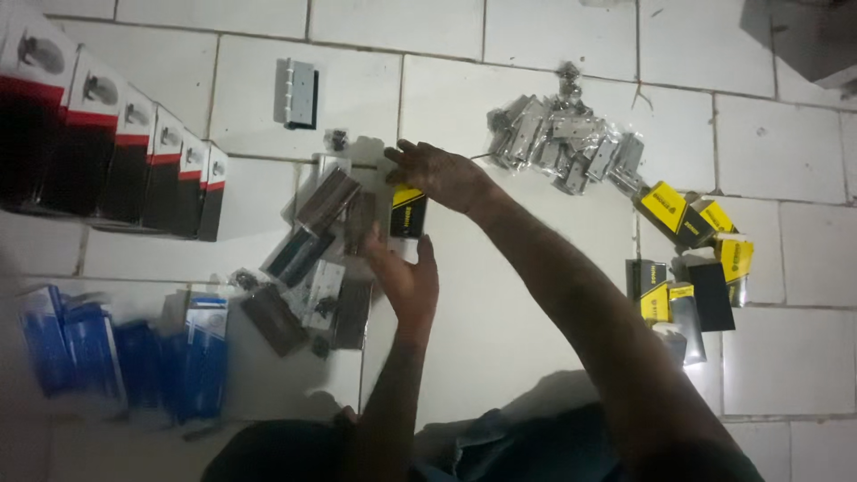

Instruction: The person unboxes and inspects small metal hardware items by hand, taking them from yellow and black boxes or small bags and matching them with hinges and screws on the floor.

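1. The floor (500, 321) is made of big white tiles, and everything lies on it.
2. A row of black, red and white boxes (116, 152) stands in the upper left of the frame.
3. A bunch of blue packs (125, 353) lies in the lower left, a bit blurry.
4. A heap of silver hinges in clear bags (562, 143) sits in the upper middle, just right of the right hand.
5. A group of yellow and black boxes (687, 259) lies at the right side, well apart from both hands.
6. A pile of dark and silver hinges in bags (312, 268) is spread out in the middle left, just beside the left hand.
7. The right hand (437, 174) reaches to the middle of the frame. Its fingers are spread flat and touch the top of a small yellow and black box (408, 212). It is not squeezing the box.
8. The left hand (403, 277) is just below that box, open, with fingers apart, next to the pile. I cannot tell if it touches anything.
9. One silver hinge (299, 92) lies alone at the top, left of the middle.
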